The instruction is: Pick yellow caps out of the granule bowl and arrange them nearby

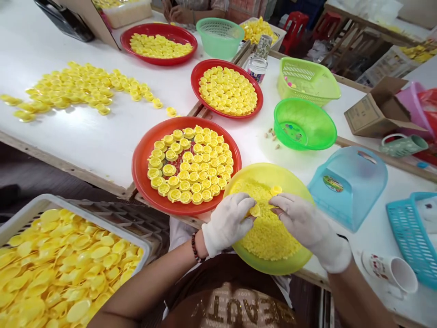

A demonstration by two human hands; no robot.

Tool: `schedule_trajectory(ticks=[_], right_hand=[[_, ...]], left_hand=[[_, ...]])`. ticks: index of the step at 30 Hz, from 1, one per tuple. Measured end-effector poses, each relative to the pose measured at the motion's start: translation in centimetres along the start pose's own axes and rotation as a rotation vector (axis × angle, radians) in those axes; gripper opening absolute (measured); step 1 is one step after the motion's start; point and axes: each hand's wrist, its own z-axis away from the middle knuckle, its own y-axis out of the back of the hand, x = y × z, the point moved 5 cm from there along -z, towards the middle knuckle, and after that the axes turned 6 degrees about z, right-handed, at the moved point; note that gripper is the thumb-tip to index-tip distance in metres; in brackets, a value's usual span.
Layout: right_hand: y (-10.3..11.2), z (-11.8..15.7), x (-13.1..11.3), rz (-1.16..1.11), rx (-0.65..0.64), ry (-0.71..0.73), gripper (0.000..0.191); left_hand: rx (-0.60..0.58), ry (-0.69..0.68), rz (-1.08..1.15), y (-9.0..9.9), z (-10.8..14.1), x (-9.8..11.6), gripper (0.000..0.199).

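My left hand (230, 221), in a white glove, pinches a small yellow plastic piece (255, 210) over the yellow basin (297, 175). My right hand (303, 223), also gloved, is over the basin's right side with its fingers pressed together; a round yellow piece (276, 190) shows just beyond its fingertips, and what lies between them is hidden. Small yellow bits (273, 241) fill much of the basin. To the left of it, a red tray (141, 168) holds several round yellow pieces (194, 176) laid side by side.
Two more red trays (261, 98) of yellow pieces stand farther back, beside a loose pile (75, 86). A crate (146, 255) of yellow parts is at lower left. Green bowl (303, 123), blue scoop (351, 182) and mug (392, 271) lie right. Another person's hands (179, 13) are at the top.
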Motion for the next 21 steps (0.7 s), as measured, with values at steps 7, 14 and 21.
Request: schedule_trajectory(ticks=[7,14,21], right_hand=[[-1.8,-13.5,-4.1,-0.061,-0.035,0.192,0.016],[-8.7,-24.6,-8.7,0.254,-0.227,0.251,0.013],[-10.1,-25.5,-9.8,0.566,-0.226,0.423,0.014]], left_hand=[[0.054,-0.111,-0.065,-1.2,1.1,-0.8,0.019],[0.016,-0.116,-0.062,-1.5,1.0,-0.9,0.014],[0.037,-0.113,-0.050,-1.1,1.1,-0.7,0.006]])
